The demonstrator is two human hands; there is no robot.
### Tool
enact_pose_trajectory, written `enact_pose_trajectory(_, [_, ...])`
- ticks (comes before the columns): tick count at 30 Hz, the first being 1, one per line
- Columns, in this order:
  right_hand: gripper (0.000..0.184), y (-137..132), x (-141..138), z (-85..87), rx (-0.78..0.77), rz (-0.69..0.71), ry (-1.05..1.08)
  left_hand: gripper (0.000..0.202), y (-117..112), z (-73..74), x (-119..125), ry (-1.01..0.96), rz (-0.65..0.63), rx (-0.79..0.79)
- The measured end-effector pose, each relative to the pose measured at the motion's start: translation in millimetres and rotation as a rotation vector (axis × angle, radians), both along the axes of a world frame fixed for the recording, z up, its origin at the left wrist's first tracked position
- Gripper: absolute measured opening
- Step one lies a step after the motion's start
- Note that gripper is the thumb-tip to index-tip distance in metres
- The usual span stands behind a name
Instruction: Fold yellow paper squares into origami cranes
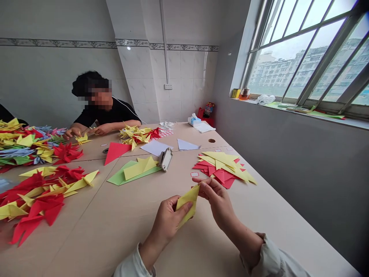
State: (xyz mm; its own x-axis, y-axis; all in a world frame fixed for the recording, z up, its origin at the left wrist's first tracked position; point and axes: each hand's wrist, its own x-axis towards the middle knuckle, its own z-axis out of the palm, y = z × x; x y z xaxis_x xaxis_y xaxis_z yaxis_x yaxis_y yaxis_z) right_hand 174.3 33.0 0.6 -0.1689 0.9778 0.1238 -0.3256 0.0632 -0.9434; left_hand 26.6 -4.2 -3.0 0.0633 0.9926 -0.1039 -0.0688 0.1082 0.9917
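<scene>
A folded piece of yellow paper point(184, 201) is held above the table between both my hands. My left hand point(170, 215) grips its lower left part, the thumb lying across the front face. At the upper right corner, my right hand point(215, 198) pinches the tip of the paper between thumb and fingers. Just beyond my right hand lies a pile of folded red and yellow paper pieces point(226, 165). Part of the fingers of both hands is hidden behind the paper and the hands themselves.
Many paper cranes point(43, 192) in red and yellow cover the table's left side. Green and yellow sheets point(135, 171) lie mid-table beside a small metallic object point(165, 159). Across the table a person point(100, 111) handles yellow paper. A tissue pack point(194, 120) sits at the far end.
</scene>
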Motion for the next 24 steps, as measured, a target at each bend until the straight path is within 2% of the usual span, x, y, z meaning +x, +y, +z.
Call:
enact_pose_trajectory(7, [0.021, -2.9, -2.4, 5.1, -0.090, 0.301, 0.022, 0.036, -2.1, 1.9, -2.8, -0.058, -0.002, -0.068])
enact_pose_trajectory(16, [0.032, 0.4, -2.2, -4.7, -0.018, 0.117, -0.134, 0.036, 1.1, -2.1, -2.5, -0.050, -0.072, -0.059])
enact_pose_trajectory(20, [0.024, -0.2, -1.1, 0.6, 0.002, 0.109, -0.134, 0.034, 1.3, -5.8, -2.7, -0.024, -0.081, -0.051])
enact_pose_trajectory(24, [0.016, -1.8, -1.5, 3.6, 0.022, 0.091, -0.119, 0.034, -1.4, -8.9, -2.6, 0.086, -0.069, -0.001])
